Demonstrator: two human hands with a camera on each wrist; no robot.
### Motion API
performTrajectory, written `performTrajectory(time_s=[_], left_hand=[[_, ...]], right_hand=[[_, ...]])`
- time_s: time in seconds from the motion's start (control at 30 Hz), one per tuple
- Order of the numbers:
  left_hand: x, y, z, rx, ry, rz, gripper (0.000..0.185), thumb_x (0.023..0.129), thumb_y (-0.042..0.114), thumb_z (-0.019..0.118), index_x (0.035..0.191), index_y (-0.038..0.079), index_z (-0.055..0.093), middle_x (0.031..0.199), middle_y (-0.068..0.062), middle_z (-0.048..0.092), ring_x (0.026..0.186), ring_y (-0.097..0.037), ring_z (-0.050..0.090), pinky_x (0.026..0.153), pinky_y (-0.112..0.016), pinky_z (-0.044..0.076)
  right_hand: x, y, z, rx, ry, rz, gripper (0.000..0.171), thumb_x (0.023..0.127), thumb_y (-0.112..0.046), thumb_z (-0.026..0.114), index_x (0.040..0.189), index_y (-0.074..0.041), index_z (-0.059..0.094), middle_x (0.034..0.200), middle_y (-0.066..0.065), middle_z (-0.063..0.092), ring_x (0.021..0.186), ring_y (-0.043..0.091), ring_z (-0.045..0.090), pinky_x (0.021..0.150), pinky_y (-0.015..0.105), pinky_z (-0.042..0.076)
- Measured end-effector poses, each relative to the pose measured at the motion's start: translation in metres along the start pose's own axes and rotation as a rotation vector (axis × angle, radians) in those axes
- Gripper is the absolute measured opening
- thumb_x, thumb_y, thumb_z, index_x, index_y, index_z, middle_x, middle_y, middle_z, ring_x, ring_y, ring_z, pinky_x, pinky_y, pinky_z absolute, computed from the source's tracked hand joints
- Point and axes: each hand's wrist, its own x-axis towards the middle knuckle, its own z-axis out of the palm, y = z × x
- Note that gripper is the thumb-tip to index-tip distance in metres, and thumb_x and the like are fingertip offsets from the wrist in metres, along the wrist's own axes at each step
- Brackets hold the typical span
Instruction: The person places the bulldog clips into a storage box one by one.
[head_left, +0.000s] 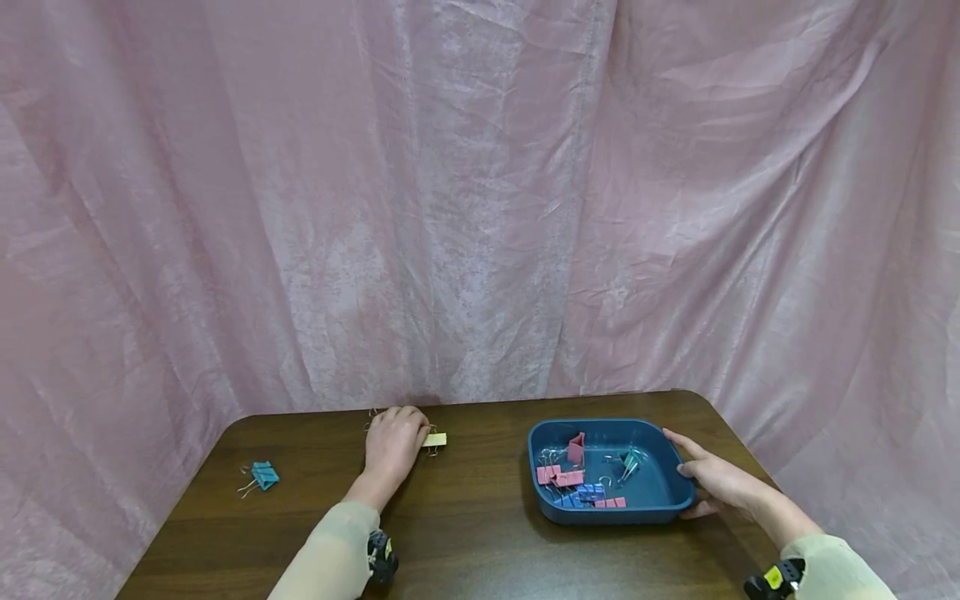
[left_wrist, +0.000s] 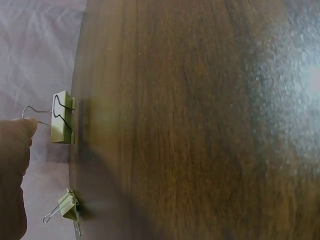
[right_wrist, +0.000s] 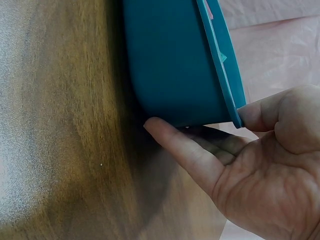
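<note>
A yellow clip (head_left: 435, 440) is pinched by the left hand (head_left: 392, 442); the tray (head_left: 660, 507), at 3 o'clock, is gripped by the right hand (head_left: 718, 478); a teal clip (head_left: 263, 476) lies loose.

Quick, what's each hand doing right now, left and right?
Left hand: pinches the wire handle of a yellow binder clip.
Right hand: holds the blue tray by its rim.

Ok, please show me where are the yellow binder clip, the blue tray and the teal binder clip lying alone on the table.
yellow binder clip (left_wrist: 63, 118), left wrist view, on its flat body.
blue tray (head_left: 609, 517), head view, on its near outer wall.
teal binder clip (head_left: 264, 475), head view, on its body.
</note>
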Motion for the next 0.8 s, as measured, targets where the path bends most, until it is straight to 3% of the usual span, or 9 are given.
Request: performTrajectory(time_s=[0.2, 0.4, 0.63, 0.8], left_hand=[[0.001, 0.0, -0.007, -0.009, 0.024, 0.019, 0.005, 0.095, 0.024, 0.076, 0.093, 0.019, 0.074, 0.105, 0.001, 0.071, 0.105, -0.027, 0.065, 0.098, -0.052, 0.048], [0.004, 0.003, -0.014, -0.026, 0.002, 0.013, 0.007, 0.096, 0.026, 0.074, 0.095, 0.019, 0.075, 0.108, 0.002, 0.071, 0.108, -0.027, 0.064, 0.099, -0.05, 0.047], [0.006, 0.003, -0.019, -0.034, 0.06, 0.04, 0.006, 0.094, 0.024, 0.076, 0.091, 0.019, 0.074, 0.104, 0.002, 0.072, 0.104, -0.027, 0.065, 0.095, -0.051, 0.049], [0.007, 0.003, -0.023, -0.034, 0.064, 0.045, 0.005, 0.094, 0.024, 0.076, 0.091, 0.02, 0.074, 0.104, 0.003, 0.072, 0.105, -0.026, 0.065, 0.095, -0.049, 0.049]], right_hand=[[0.0, 0.0, 0.0, 0.005, -0.001, 0.003, 0.07, 0.104, -0.002, 0.033, 0.164, -0.011, 0.0, 0.158, 0.04, -0.008, 0.132, 0.073, 0.025, 0.08, 0.063, 0.056], [0.0, 0.0, 0.0, 0.014, 0.003, 0.002, 0.069, 0.104, -0.001, 0.033, 0.164, -0.011, 0.0, 0.158, 0.04, -0.008, 0.13, 0.073, 0.028, 0.079, 0.063, 0.056], [0.001, 0.0, 0.0, 0.008, 0.005, 0.003, 0.068, 0.104, -0.001, 0.032, 0.164, -0.011, 0.001, 0.157, 0.041, -0.008, 0.129, 0.074, 0.028, 0.078, 0.062, 0.057], [0.001, 0.0, 0.0, 0.005, 0.003, 0.002, 0.07, 0.103, -0.001, 0.033, 0.164, -0.011, 0.0, 0.157, 0.041, -0.008, 0.13, 0.074, 0.027, 0.078, 0.062, 0.057]])
